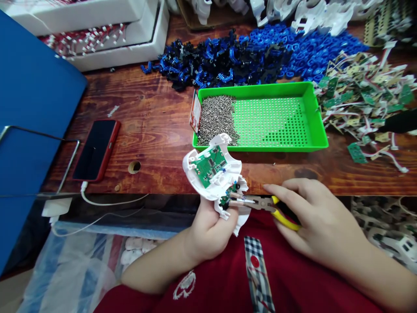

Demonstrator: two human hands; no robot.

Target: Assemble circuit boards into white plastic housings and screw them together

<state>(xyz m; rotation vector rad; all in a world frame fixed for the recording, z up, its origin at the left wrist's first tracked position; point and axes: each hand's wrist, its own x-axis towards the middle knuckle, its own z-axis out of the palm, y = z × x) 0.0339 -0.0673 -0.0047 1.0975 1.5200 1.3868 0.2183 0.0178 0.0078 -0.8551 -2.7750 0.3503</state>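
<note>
My left hand [213, 228] is closed around a white plastic housing [233, 167] with a green circuit board [211, 163] seated in its upper part. A second small green board with parts on it shows lower down, near my left thumb. My right hand [312, 215] grips a pair of pliers [283, 219] by its yellow handles. The plier jaws reach left into the lower part of the housing, beside the small board. What exactly lies between the jaw tips I cannot make out.
Behind the housing stands a green tray [260, 148] with many small screws [216, 117] at its left end. Blue and black plastic parts [224, 61] are heaped behind it, wired circuit boards [365, 95] to the right. A charging phone [96, 150] lies at left.
</note>
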